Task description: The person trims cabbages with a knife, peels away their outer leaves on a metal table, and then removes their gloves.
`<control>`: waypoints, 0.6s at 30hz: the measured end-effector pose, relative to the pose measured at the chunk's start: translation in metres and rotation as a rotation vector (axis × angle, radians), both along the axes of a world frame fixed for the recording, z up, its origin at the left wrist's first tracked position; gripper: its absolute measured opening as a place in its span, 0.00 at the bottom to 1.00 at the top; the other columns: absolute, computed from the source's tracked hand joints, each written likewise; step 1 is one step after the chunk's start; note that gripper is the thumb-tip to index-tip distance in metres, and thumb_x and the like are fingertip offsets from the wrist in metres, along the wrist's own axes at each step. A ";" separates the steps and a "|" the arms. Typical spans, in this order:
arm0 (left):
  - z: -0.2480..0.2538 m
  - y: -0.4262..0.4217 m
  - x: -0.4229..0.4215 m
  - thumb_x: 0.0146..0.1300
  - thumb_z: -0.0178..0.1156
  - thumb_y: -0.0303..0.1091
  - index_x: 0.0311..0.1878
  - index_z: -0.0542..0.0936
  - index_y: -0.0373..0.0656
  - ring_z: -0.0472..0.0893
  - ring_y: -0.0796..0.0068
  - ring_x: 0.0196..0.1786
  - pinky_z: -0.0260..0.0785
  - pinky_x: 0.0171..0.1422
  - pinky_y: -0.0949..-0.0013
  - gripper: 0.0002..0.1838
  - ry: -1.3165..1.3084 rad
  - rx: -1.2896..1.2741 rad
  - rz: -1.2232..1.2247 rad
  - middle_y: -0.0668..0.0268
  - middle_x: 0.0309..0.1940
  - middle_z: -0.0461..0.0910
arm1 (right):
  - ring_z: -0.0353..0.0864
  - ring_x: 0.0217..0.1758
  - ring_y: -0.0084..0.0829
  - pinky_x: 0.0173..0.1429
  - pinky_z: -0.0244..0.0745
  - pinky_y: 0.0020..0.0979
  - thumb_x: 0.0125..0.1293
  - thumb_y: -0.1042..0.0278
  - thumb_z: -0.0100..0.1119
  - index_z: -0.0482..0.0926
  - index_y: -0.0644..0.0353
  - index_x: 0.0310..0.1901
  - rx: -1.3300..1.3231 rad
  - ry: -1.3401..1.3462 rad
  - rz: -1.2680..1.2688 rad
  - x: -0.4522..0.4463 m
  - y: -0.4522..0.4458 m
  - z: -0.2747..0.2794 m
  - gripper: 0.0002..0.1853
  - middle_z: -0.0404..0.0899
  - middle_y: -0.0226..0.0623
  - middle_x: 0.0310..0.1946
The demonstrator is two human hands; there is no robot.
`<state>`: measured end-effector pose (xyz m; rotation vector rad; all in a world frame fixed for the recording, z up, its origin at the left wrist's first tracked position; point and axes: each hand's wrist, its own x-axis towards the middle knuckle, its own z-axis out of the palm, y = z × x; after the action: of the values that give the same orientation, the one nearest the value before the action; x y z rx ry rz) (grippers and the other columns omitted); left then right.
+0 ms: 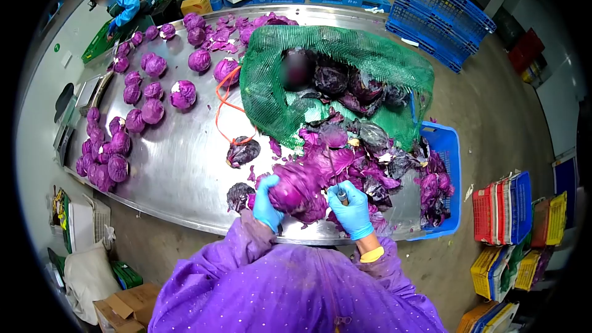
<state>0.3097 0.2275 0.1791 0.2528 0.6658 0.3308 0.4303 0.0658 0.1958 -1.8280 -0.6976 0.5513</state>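
Note:
My left hand (267, 205), in a blue glove, holds a purple cabbage (292, 189) from its left side, above the front edge of the metal table (191, 166). In my gloved right hand (354, 211) is a knife (342, 195), gripped by the handle beside the cabbage; its thin blade points away from me over loose purple leaves (333, 159). A green net sack (271, 95) with dark cabbages (331, 78) lies open beyond the leaves. Two dark cabbages (243, 152) (240, 197) rest left of the held one.
Trimmed cabbages (152, 111) spread over the left of the table. A blue crate (449, 154) with leaves stands at its right end. An orange cord (219, 108) lies by the sack. A person (126, 1) in blue stands at the far left. Stacked crates (502, 209) are on the right.

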 end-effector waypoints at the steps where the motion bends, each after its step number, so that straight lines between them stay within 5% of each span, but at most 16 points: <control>1: 0.000 0.006 -0.003 0.51 0.60 0.43 0.59 0.69 0.41 0.75 0.57 0.55 0.69 0.61 0.52 0.32 0.020 -0.016 0.019 0.56 0.54 0.74 | 0.72 0.34 0.15 0.41 0.70 0.20 0.59 0.77 0.60 0.77 0.63 0.42 -0.067 0.042 0.052 0.001 -0.003 -0.003 0.09 0.76 0.27 0.32; 4: 0.006 0.022 -0.003 0.50 0.61 0.44 0.60 0.67 0.42 0.76 0.55 0.55 0.71 0.59 0.52 0.33 -0.034 0.030 0.025 0.55 0.55 0.72 | 0.77 0.43 0.19 0.51 0.72 0.23 0.59 0.78 0.59 0.77 0.64 0.47 0.287 0.292 -0.062 -0.006 0.013 -0.002 0.13 0.79 0.31 0.40; 5: 0.008 0.023 -0.003 0.51 0.60 0.43 0.60 0.67 0.41 0.76 0.57 0.54 0.72 0.58 0.54 0.33 -0.026 0.080 0.023 0.55 0.54 0.72 | 0.75 0.54 0.25 0.59 0.70 0.28 0.59 0.79 0.58 0.73 0.66 0.53 0.275 0.176 0.027 -0.002 0.016 0.006 0.19 0.75 0.36 0.53; 8: 0.006 0.020 0.000 0.51 0.60 0.39 0.60 0.66 0.39 0.77 0.61 0.51 0.73 0.56 0.60 0.32 -0.001 0.321 0.039 0.56 0.51 0.73 | 0.73 0.58 0.32 0.60 0.69 0.30 0.55 0.79 0.58 0.69 0.62 0.58 0.303 -0.253 0.193 0.002 0.048 0.037 0.26 0.69 0.38 0.59; 13: 0.014 0.013 -0.001 0.48 0.64 0.27 0.61 0.63 0.38 0.76 0.67 0.49 0.71 0.55 0.67 0.35 0.053 0.533 0.083 0.59 0.49 0.72 | 0.74 0.54 0.40 0.54 0.72 0.32 0.50 0.77 0.60 0.71 0.57 0.54 0.118 -0.403 0.414 0.009 0.066 0.035 0.26 0.69 0.40 0.54; 18: 0.007 0.015 -0.012 0.47 0.65 0.27 0.62 0.62 0.38 0.75 0.67 0.50 0.71 0.55 0.67 0.37 0.126 0.669 0.145 0.58 0.51 0.71 | 0.76 0.42 0.40 0.44 0.73 0.34 0.48 0.76 0.60 0.72 0.60 0.42 0.116 -0.416 0.337 -0.001 0.072 0.013 0.17 0.69 0.39 0.41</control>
<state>0.2977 0.2423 0.1858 0.8713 0.6832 0.6784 0.4294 0.1381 0.2092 -1.7403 -1.3075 0.3354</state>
